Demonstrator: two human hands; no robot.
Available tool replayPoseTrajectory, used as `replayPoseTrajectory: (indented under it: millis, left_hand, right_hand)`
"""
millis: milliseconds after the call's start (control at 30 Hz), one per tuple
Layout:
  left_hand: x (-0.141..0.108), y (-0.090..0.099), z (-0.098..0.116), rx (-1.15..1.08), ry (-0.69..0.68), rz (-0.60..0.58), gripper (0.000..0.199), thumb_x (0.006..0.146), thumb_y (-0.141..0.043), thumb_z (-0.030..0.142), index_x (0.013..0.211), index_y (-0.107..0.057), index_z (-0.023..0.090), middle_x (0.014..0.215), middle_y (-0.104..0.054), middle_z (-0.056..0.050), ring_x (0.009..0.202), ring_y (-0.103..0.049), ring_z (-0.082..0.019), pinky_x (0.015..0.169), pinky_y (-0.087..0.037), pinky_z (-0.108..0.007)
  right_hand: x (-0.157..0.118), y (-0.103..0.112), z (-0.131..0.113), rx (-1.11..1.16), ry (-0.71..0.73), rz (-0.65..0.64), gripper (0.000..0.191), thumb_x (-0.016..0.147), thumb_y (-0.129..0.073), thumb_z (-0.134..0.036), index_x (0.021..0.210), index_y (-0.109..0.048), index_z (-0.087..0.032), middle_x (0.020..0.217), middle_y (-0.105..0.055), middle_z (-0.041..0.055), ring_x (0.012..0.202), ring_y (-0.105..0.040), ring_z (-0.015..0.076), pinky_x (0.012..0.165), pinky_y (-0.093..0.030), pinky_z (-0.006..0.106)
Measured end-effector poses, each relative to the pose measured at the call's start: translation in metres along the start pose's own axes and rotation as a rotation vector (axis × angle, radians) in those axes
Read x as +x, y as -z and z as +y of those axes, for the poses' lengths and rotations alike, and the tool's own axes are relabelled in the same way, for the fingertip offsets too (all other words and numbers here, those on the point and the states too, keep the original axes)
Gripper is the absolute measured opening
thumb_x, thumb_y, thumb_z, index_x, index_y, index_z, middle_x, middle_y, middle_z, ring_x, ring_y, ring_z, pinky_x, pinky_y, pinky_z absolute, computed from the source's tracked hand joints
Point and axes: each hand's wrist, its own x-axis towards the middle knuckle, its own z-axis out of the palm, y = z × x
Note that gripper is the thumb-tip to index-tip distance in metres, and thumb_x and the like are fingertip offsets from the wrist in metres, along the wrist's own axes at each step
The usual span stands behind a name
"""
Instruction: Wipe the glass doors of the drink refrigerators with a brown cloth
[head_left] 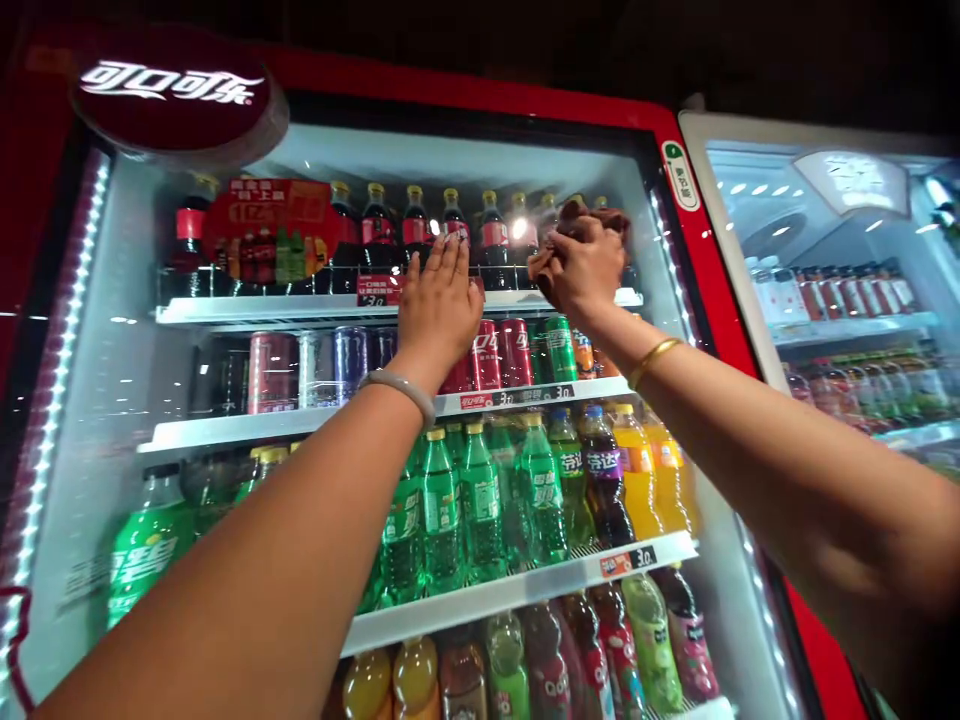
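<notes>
A brown cloth point(545, 268) is bunched in my right hand point(589, 262), pressed against the glass door point(465, 160) of a red drinks fridge, high up toward its right side. My left hand point(442, 305) lies flat on the same glass to the left of the cloth, fingers together and stretched upward. Through the glass behind my hands show cola bottles point(377, 225) with red labels on the top shelf and cans point(486, 355) on the shelf below. Parts of both rows are hidden by my hands and forearms.
Green soda bottles point(440, 500) and orange drinks point(634, 465) fill a lower shelf inside. A round lit sign point(176, 90) juts out at the upper left, and a red oval sticker point(271, 232) sits on the glass. Another drinks fridge point(832, 290) stands to the right.
</notes>
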Motion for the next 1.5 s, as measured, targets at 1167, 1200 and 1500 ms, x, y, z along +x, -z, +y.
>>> replayPoseTrajectory:
  millis: [1167, 1200, 1500]
  left_hand:
    - [-0.009, 0.013, 0.008, 0.099, 0.141, 0.047, 0.062, 0.103, -0.030, 0.022, 0.165, -0.034, 0.019, 0.173, -0.034, -0.004, 0.163, -0.025, -0.018, 0.137, -0.014, -0.043]
    - [-0.009, 0.014, 0.008, 0.095, 0.141, 0.044, 0.062, 0.103, -0.030, 0.022, 0.165, -0.034, 0.019, 0.173, -0.035, -0.004, 0.163, -0.025, -0.018, 0.136, -0.014, -0.043]
    - [-0.007, 0.005, 0.008, 0.109, 0.156, 0.066, 0.057, 0.102, -0.035, 0.023, 0.158, -0.046, 0.017, 0.170, -0.040, -0.007, 0.162, -0.029, -0.020, 0.136, -0.018, -0.044]
  right_hand:
    - [-0.049, 0.005, -0.068, 0.307, 0.612, 0.019, 0.041, 0.099, -0.052, -0.046, 0.131, -0.072, -0.030, 0.144, -0.063, 0.0073, 0.125, -0.049, 0.0346, 0.113, -0.035, 0.057]
    - [-0.056, 0.008, -0.058, 0.319, 0.696, 0.019, 0.037, 0.098, -0.055, -0.046, 0.126, -0.074, -0.030, 0.140, -0.065, 0.0059, 0.124, -0.050, 0.0328, 0.113, -0.037, 0.055]
    - [-0.006, -0.002, -0.028, 0.277, 0.335, 0.063, 0.043, 0.100, -0.048, -0.044, 0.134, -0.067, -0.026, 0.129, -0.068, 0.0132, 0.120, -0.053, 0.0376, 0.099, -0.038, 0.058]
